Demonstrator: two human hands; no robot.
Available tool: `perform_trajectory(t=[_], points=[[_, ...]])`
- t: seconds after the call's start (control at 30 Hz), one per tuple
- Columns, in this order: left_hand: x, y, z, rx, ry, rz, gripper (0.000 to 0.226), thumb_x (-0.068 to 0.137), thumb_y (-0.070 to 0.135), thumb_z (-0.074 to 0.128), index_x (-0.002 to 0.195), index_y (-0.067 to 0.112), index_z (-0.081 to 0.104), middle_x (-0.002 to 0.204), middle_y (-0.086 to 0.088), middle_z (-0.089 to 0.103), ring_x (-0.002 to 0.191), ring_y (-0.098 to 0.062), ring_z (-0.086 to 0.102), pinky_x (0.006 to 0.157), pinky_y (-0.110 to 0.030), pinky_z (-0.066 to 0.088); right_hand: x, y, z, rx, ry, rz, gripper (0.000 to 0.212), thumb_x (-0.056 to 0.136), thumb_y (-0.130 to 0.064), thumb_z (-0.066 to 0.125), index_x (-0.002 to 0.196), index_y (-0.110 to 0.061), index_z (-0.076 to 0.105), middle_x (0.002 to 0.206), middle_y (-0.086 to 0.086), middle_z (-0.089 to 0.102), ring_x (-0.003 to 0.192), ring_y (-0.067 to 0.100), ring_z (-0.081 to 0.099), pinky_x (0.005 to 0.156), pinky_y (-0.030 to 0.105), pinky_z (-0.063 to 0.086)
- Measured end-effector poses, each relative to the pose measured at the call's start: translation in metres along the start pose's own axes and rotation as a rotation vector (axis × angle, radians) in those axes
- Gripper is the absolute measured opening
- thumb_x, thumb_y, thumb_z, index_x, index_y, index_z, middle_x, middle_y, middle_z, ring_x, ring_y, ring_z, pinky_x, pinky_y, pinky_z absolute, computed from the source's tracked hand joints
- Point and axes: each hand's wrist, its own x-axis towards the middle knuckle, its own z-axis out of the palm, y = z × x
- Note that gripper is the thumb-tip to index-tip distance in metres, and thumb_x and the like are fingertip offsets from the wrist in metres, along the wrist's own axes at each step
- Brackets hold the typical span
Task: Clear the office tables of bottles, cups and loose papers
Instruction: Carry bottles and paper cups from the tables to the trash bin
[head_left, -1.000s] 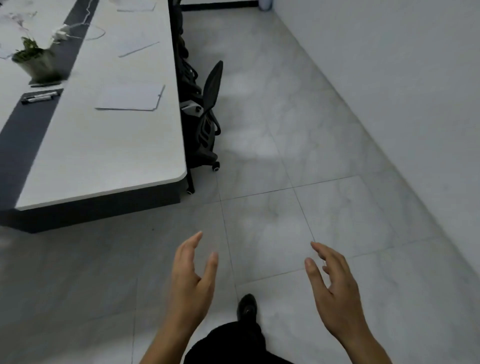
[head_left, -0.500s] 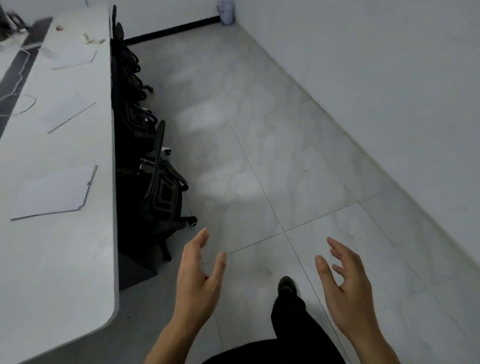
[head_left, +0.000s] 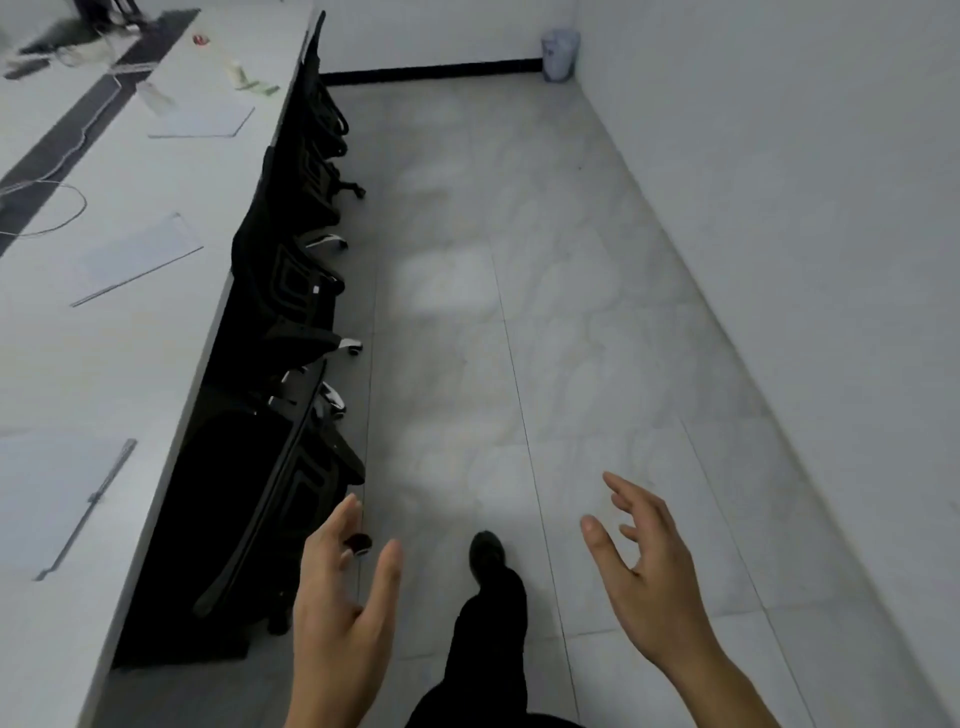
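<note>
Head view looks down a narrow aisle with a grey tiled floor (head_left: 519, 312), between a long white table (head_left: 156, 364) on the left side and a plain white wall (head_left: 805, 208) on the right. Black office chairs (head_left: 291, 291) stand in a row, pushed close against the table edge. On the table lie loose papers (head_left: 135, 254), one sheet near, one in the middle and one farther (head_left: 202, 122), with a thin white cable (head_left: 62, 208) beside them. At the far end stands a small bottle (head_left: 236, 70), blurred. A pale bin (head_left: 560, 52) stands in the far corner. Left hand (head_left: 337, 613) and right hand (head_left: 654, 577) hang over the floor, fingers spread apart, holding nothing. One black shoe (head_left: 487, 551) steps forward.
</note>
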Motion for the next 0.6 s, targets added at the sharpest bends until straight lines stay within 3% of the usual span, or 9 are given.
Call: perform_trajectory(t=[0.23, 0.4, 0.6], points=[[0.216, 0.036, 0.068, -0.022, 0.062, -0.018, 0.056, 0.088, 0.028, 0.063, 0.142, 0.025, 0.046, 0.136, 0.013, 0.054, 0.128, 0.006, 0.047, 0.108, -0.039, 0.042, 0.228, -0.049, 0.009, -0.027, -0.038, -0.042, 0.048, 0.089, -0.052, 0.053, 0.136, -0.047, 0.041, 0.128, -0.037, 0.04, 0.119, -0.004, 0.049, 0.101, 0.02, 0.04], [0.369, 0.071, 0.119, 0.015, 0.03, 0.036, 0.053, 0.09, 0.018, 0.066, 0.14, 0.018, 0.048, 0.134, 0.008, 0.055, 0.127, 0.003, 0.049, 0.105, -0.033, 0.042, 0.376, -0.074, 0.013, -0.009, 0.004, -0.015, 0.054, 0.088, -0.051, 0.054, 0.139, -0.038, 0.045, 0.136, -0.02, 0.044, 0.121, 0.005, 0.05, 0.1, 0.024, 0.042], [0.535, 0.069, 0.203, 0.06, 0.006, -0.003, 0.058, 0.084, 0.035, 0.062, 0.139, 0.019, 0.05, 0.132, 0.016, 0.054, 0.123, 0.009, 0.048, 0.101, -0.032, 0.044, 0.559, -0.066, 0.038, 0.04, 0.01, 0.017, 0.051, 0.087, -0.051, 0.054, 0.136, -0.041, 0.045, 0.128, -0.035, 0.042, 0.121, 0.002, 0.049, 0.102, 0.028, 0.044]])
